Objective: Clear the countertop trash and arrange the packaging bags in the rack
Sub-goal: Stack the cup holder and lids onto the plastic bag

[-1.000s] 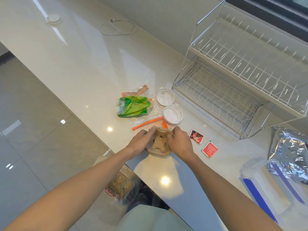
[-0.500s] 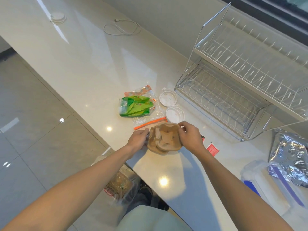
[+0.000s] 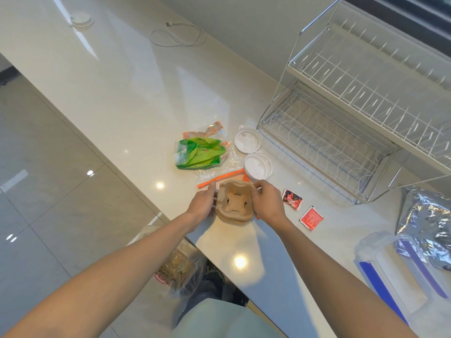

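A brown moulded-paper cup carrier point(image 3: 234, 203), folded on itself, is held between both hands just above the countertop's front edge. My left hand point(image 3: 201, 202) grips its left side and my right hand point(image 3: 267, 203) its right side. Behind it lie a green snack bag point(image 3: 199, 153) inside clear wrap, an orange-edged clear wrapper point(image 3: 219, 178) and two white cup lids point(image 3: 247, 142) point(image 3: 258, 165). Two small red sauce sachets point(image 3: 292, 198) point(image 3: 311, 217) lie to the right. The two-tier wire rack point(image 3: 341, 132) stands at the back right with nothing in it.
A silver foil bag point(image 3: 432, 223) and clear zip bags with blue strips point(image 3: 400, 269) lie at the far right. A white cable point(image 3: 178, 36) and a round white disc point(image 3: 81, 19) sit far back. A trash bag point(image 3: 178, 267) hangs below the counter edge.
Both hands have lifted the paper carrier off the counter and turned it so its underside faces up; it has opened out a little from the tighter squeeze.
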